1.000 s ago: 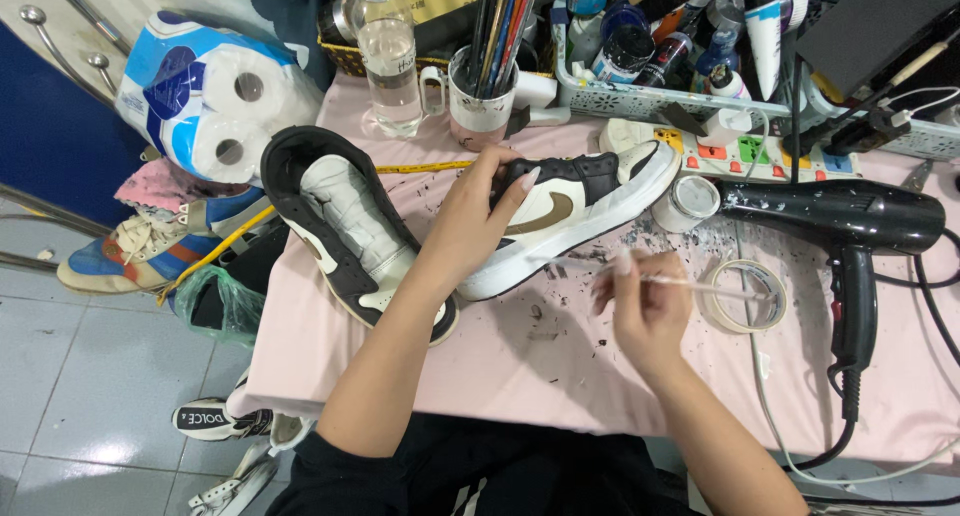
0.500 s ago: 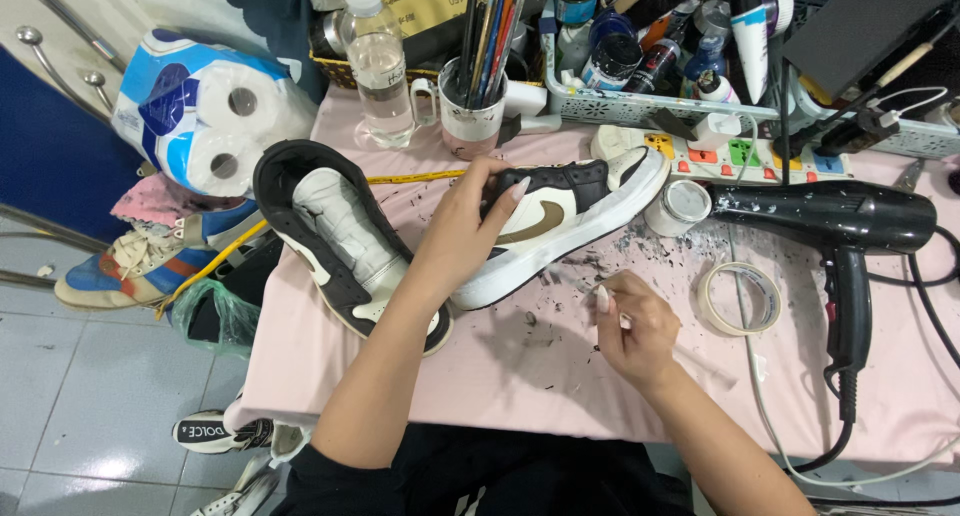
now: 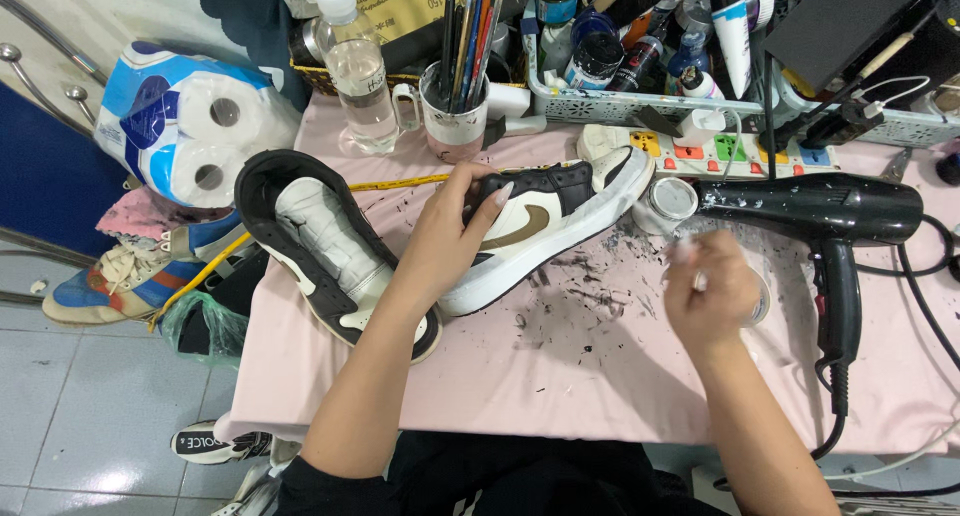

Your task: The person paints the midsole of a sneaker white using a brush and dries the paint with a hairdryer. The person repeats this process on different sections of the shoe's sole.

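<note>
— So, from the head camera, what is the left hand (image 3: pixel 450 238) doing?

— It rests on top of a black and white sneaker (image 3: pixel 545 226) with a tan mark on its side, fingers spread and curled over the upper, pressing it onto the pink tablecloth (image 3: pixel 560 376). The shoe lies on its side near the middle of the table, toe toward the far right.

— And the right hand (image 3: pixel 705 294)?

— It is raised just right of that shoe, close to a small white jar (image 3: pixel 668 204). The fingers are bunched as if pinching something thin, but the hand is blurred, so I cannot tell what it holds, if anything. Part of a roll of tape (image 3: pixel 760 294) shows beneath it.

— What lies around them?

— A second sneaker (image 3: pixel 335 256) lies sole down to the left, stuffed with white paper, its heel hanging over the table edge. A black hair dryer (image 3: pixel 825 216) lies to the right, beside dark specks on the cloth. At the back stand a water bottle (image 3: pixel 358 71), a mug of brushes (image 3: pixel 456 106) and a tray of paint bottles (image 3: pixel 640 56). A pack of toilet rolls (image 3: pixel 190 121) sits off the left corner
</note>
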